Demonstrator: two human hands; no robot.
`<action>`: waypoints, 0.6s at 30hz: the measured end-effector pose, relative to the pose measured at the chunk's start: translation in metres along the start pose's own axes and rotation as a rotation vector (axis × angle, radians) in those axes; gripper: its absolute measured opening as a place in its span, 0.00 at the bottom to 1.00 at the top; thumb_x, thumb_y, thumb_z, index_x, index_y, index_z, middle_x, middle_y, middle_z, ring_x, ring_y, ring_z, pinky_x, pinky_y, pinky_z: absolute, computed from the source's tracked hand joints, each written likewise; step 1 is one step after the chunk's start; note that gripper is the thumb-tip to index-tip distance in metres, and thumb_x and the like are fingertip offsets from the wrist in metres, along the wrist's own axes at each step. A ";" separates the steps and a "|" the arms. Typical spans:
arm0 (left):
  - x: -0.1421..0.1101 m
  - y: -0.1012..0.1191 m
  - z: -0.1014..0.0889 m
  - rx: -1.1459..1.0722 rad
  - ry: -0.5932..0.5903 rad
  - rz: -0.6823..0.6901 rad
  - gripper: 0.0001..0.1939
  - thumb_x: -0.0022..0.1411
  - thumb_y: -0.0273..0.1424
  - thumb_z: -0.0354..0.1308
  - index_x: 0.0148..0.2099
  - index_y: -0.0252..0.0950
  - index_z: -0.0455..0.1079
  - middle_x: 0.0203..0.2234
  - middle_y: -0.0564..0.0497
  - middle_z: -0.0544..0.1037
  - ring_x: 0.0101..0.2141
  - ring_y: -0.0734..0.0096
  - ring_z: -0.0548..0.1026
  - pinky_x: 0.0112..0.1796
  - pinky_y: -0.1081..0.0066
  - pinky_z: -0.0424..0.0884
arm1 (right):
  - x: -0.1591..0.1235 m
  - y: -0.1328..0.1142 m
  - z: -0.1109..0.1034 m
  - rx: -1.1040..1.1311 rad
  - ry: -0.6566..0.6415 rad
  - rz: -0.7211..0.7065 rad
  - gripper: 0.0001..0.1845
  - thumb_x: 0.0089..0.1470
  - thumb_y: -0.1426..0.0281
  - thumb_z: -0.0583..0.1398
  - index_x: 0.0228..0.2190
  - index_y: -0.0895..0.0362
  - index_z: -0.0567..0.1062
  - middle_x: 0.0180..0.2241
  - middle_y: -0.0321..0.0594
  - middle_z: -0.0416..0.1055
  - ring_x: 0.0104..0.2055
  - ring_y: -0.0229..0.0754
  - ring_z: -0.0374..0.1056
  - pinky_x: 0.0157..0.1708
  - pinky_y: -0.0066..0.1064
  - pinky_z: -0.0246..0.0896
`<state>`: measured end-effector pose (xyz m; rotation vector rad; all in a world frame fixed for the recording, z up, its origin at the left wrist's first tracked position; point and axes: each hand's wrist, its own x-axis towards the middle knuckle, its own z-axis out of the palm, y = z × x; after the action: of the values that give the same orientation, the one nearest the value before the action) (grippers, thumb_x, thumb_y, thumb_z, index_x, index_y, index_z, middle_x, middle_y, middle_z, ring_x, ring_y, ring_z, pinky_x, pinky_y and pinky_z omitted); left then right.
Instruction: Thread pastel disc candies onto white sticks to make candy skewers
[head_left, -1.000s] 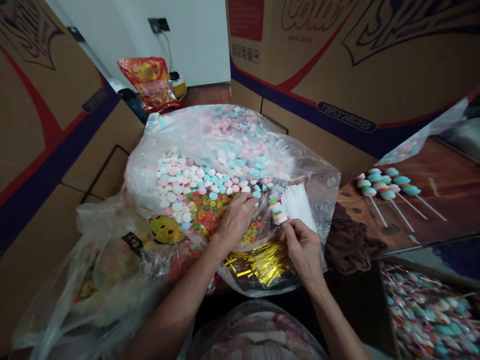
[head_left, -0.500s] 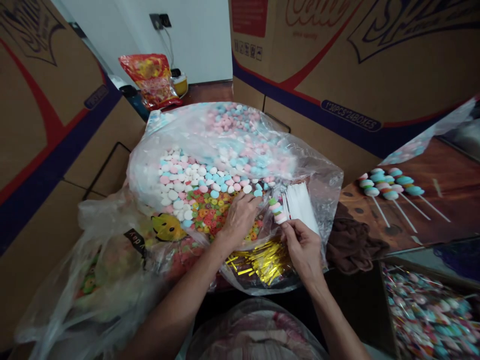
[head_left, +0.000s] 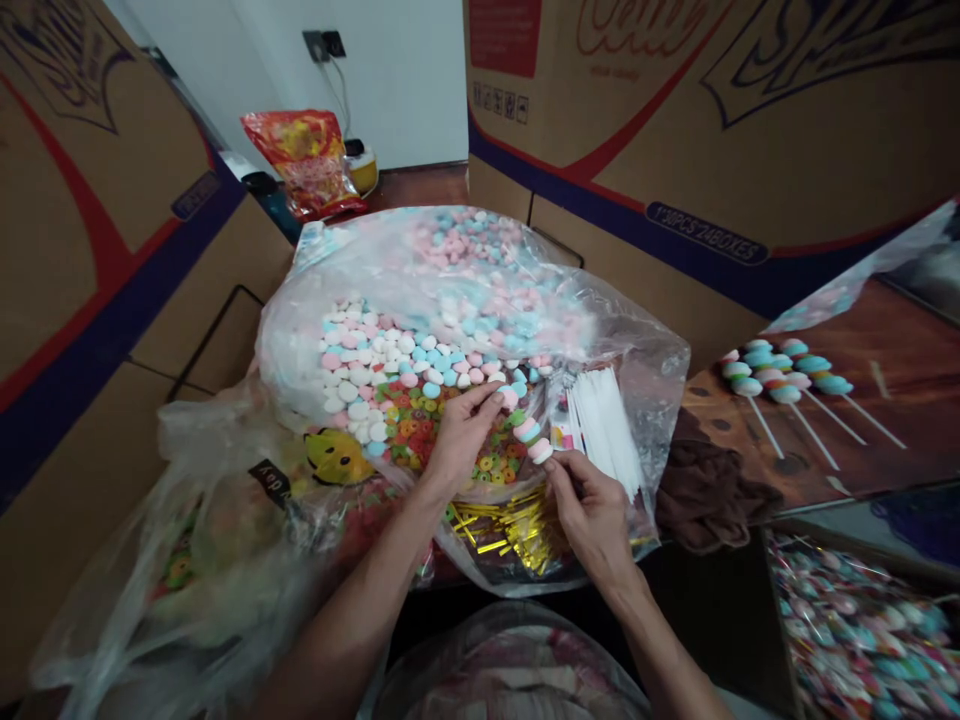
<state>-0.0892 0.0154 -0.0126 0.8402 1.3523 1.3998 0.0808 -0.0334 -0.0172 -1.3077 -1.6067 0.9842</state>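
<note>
A big clear plastic bag point(head_left: 645, 350) lies open before me, full of pastel pink, blue and white candies point(head_left: 390, 350) and small coloured ring candies point(head_left: 409, 420). My right hand point(head_left: 589, 515) pinches the stick of a candy skewer point(head_left: 529, 432) with pink, green and white pieces on it. My left hand point(head_left: 461, 430) pinches a pink candy point(head_left: 509, 396) at the skewer's upper tip. A bundle of white sticks point(head_left: 604, 420) lies just right of the skewer. Gold twist ties point(head_left: 510, 525) lie below both hands.
Several finished candy skewers point(head_left: 780, 385) lie on the brown table point(head_left: 885, 350) at right, beside a dark brown cloth point(head_left: 705, 495). Large cardboard boxes point(head_left: 712, 130) stand at left and behind. A tray of wrapped skewers point(head_left: 855, 620) sits at lower right. A red snack bag point(head_left: 307, 160) lies far back.
My left hand lifted from the ring candies with a pink candy and met the skewer tip. My right hand shifted the skewer left, away from the white sticks.
</note>
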 end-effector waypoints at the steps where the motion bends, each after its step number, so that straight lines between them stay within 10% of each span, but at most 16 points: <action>1: -0.001 0.000 -0.001 -0.026 0.006 -0.014 0.20 0.55 0.37 0.64 0.49 0.34 0.77 0.37 0.48 0.81 0.35 0.71 0.75 0.38 0.71 0.71 | 0.000 0.000 0.001 -0.012 0.002 -0.004 0.14 0.60 0.63 0.56 0.28 0.58 0.73 0.20 0.31 0.61 0.22 0.33 0.56 0.23 0.24 0.52; 18: -0.009 -0.006 -0.004 0.345 0.001 0.328 0.14 0.60 0.32 0.60 0.48 0.36 0.78 0.43 0.45 0.80 0.44 0.65 0.77 0.47 0.66 0.72 | 0.005 -0.005 -0.004 -0.129 -0.073 0.051 0.16 0.60 0.61 0.56 0.26 0.58 0.72 0.18 0.29 0.56 0.21 0.33 0.53 0.22 0.23 0.48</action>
<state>-0.0898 0.0051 -0.0179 1.3381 1.5319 1.4287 0.0823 -0.0288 -0.0108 -1.4203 -1.7238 0.9829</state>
